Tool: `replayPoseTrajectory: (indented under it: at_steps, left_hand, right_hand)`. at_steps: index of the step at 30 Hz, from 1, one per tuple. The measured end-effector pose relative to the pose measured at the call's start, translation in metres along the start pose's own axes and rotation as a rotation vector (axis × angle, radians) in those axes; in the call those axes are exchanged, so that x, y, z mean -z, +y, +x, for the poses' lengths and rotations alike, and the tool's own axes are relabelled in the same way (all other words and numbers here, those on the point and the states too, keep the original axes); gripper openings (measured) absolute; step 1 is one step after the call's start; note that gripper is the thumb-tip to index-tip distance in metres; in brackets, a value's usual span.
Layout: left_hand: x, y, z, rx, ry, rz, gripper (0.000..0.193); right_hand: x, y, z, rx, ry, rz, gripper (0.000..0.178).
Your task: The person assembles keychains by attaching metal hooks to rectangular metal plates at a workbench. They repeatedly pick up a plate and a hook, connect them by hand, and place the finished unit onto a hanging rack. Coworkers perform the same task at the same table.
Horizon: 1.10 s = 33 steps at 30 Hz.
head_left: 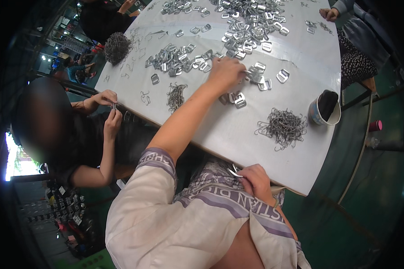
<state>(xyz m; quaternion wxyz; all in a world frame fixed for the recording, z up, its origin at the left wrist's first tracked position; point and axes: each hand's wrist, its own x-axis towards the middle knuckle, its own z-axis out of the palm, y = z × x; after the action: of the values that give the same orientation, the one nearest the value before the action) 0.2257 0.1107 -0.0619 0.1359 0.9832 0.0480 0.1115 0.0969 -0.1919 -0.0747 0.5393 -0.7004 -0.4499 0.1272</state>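
Note:
My left arm stretches forward over the table, and my left hand [228, 74] is closed at the near side of a heap of silver metal buckles [251, 33]. A slightly blurred buckle [256, 77] shows at its fingertips; the palm side is hidden. Several loose buckles [239, 100] lie just under and beside this hand. Low in front of my body, by the table's near edge, my right hand [256, 180] pinches a metal buckle [234, 172], seen nearly edge-on. Ahead of it on the table lies a tangled pile of thin wire hooks [283, 127].
The white-covered table [220, 134] also carries a smaller hook pile [176, 96], a dark wire bundle [116, 47] and a paper cup [324, 110] holding something black. On the left a person's hands [110, 107] work a small piece. Another person's hand [329, 14] rests at the far right.

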Motion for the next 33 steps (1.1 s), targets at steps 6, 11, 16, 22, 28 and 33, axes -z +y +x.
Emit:
replayPoseTrajectory:
  at_steps: [6,11,16,22,28,33]
  left_hand:
    - [0.045,-0.005,-0.032,0.229,-0.153,-0.13,0.019]
    - [0.038,0.0,-0.023,0.133,-0.182,-0.06,0.03]
    - [-0.037,0.02,0.006,-0.251,0.004,0.001,0.036]
    - [-0.008,0.078,0.027,0.059,-0.477,0.584,0.038]
    - [-0.07,0.068,0.042,-0.393,-0.085,0.247,0.038]
    - [-0.015,0.128,0.008,-0.232,-0.363,0.125,0.045]
  right_hand:
    - [-0.004,-0.008,0.0,-0.002,-0.002,-0.01,0.024]
    - [-0.006,-0.013,-0.004,-0.004,0.002,-0.023,0.023]
    - [-0.005,-0.022,-0.007,0.033,0.02,-0.066,0.022]
    - [-0.001,-0.021,-0.019,0.016,0.08,-0.07,0.025]
    - [0.0,-0.026,-0.024,0.016,0.084,-0.071,0.024]
    - [-0.002,-0.025,-0.029,-0.002,0.109,-0.066,0.022]
